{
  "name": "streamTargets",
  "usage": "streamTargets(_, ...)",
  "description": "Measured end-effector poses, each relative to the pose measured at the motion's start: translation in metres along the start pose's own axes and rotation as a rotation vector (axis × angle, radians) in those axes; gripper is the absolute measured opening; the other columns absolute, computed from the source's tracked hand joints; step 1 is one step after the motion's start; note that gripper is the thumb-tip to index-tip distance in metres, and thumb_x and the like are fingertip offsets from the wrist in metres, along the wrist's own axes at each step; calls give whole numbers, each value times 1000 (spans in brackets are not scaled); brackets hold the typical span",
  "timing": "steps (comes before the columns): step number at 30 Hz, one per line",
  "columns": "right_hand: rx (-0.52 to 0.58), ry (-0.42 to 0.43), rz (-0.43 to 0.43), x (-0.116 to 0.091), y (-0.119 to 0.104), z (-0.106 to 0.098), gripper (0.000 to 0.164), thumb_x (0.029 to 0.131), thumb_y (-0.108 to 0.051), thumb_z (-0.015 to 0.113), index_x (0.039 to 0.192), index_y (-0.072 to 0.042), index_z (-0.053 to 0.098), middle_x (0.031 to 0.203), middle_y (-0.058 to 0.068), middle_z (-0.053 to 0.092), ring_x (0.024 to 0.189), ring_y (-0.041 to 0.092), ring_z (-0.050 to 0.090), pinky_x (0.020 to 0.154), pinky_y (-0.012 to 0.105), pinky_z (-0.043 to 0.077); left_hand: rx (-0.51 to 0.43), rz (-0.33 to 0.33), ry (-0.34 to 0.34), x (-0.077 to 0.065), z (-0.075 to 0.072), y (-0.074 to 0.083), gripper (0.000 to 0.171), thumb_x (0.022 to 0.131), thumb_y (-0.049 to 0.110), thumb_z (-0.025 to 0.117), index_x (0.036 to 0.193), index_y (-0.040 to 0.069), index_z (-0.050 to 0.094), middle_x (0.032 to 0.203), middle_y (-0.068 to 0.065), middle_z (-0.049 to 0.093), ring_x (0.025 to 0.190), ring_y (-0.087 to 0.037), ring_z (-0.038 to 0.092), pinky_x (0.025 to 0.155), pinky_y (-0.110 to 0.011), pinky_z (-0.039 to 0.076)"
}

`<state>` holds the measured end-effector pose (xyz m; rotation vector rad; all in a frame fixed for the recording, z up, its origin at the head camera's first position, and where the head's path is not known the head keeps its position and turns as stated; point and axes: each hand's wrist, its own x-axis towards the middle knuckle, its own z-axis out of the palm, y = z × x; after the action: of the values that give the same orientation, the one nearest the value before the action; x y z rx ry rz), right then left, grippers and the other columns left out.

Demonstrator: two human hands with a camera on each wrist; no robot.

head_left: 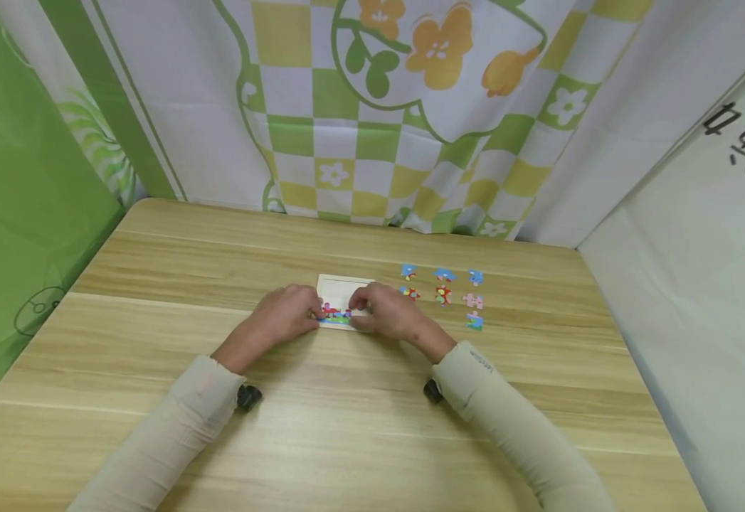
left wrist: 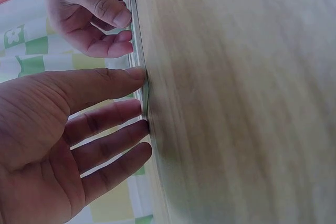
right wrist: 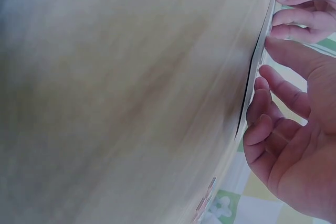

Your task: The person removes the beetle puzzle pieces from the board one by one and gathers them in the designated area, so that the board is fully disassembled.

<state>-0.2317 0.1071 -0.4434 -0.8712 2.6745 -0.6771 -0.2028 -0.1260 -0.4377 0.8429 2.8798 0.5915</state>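
A small wooden puzzle tray (head_left: 346, 279) lies flat on the table, with colourful puzzle pieces (head_left: 332, 318) along its near left part. My left hand (head_left: 287, 313) holds the tray's near left corner between thumb and index finger, the other fingers stretched out beside it. Over the tray's near right side, my right hand (head_left: 388, 311) has thumb and index fingertips on the right edge of a puzzle piece (head_left: 348, 313); its other fingers curl loosely. That piece is partly hidden by the fingertips. In the right wrist view the tray's edge (right wrist: 251, 77) runs right beside the fingers.
Right of the tray, several loose puzzle pieces (head_left: 442, 294) lie in rough rows on the wooden table (head_left: 321, 427). A checked, flowered curtain (head_left: 372, 142) hangs behind the far edge. Green cloth (head_left: 26, 213) stands at the left, a white sheet with writing (head_left: 718, 249) at the right.
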Motion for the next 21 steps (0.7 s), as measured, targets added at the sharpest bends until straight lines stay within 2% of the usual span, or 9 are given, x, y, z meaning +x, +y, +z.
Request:
streamTargets(7, -28, 6, -15, 0, -4, 1, 16, 91, -19, 78, 105, -11, 75, 98, -2, 70, 92, 14, 63, 83, 33, 51, 13, 6, 9, 0, 1, 0, 15, 82, 3, 80, 92, 14, 84, 98, -3, 74, 90, -25, 71, 74, -44, 58)
streamTargets(21, -36, 27, -5, -1, -7, 1, 15, 89, -17, 78, 103, -11, 73, 93, -4, 70, 85, 12, 62, 77, 32, 50, 11, -18, -15, 1, 0, 1, 18, 83, 3, 78, 94, 15, 84, 100, -2, 74, 92, -26, 71, 75, -45, 58)
